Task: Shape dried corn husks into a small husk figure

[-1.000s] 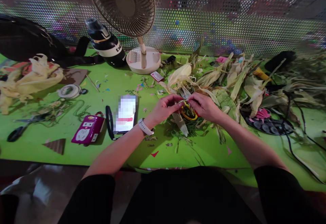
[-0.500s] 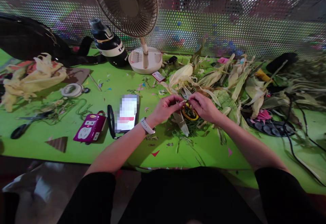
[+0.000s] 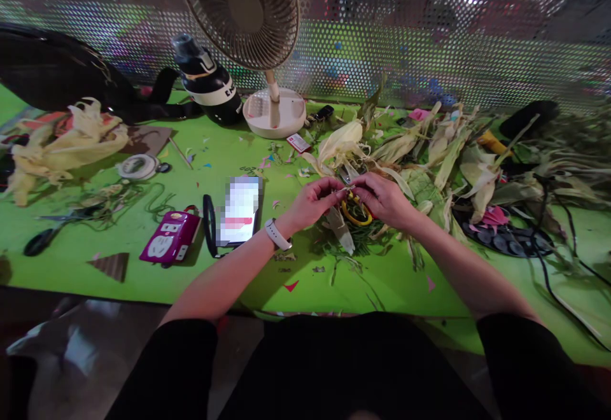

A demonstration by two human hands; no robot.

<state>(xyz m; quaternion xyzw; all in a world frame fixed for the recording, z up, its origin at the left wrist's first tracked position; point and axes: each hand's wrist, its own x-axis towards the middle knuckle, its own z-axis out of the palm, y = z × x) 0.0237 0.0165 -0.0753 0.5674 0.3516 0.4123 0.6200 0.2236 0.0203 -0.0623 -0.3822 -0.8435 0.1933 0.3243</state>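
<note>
My left hand (image 3: 312, 202) and my right hand (image 3: 386, 198) meet over the green table (image 3: 200, 172), fingertips pinching a thin pale strip of corn husk (image 3: 347, 188) between them. A wider husk piece (image 3: 340, 228) hangs down under my left fingers. Below my hands lie yellow-handled scissors (image 3: 356, 215) on a heap of green trimmings (image 3: 356, 240). A white watch (image 3: 277, 234) sits on my left wrist.
A pile of corn husks (image 3: 429, 146) spreads to the right, with black cables (image 3: 544, 229). A phone (image 3: 238, 210), a magenta power strip (image 3: 169, 245), black scissors (image 3: 45, 235), a tape roll (image 3: 136, 167), a fan (image 3: 272, 111), a bottle (image 3: 210, 89) and more husks (image 3: 57, 146) lie left.
Both hands stay together on the husk strip with small finger shifts. The view has drifted slightly, moving everything a little to the right.
</note>
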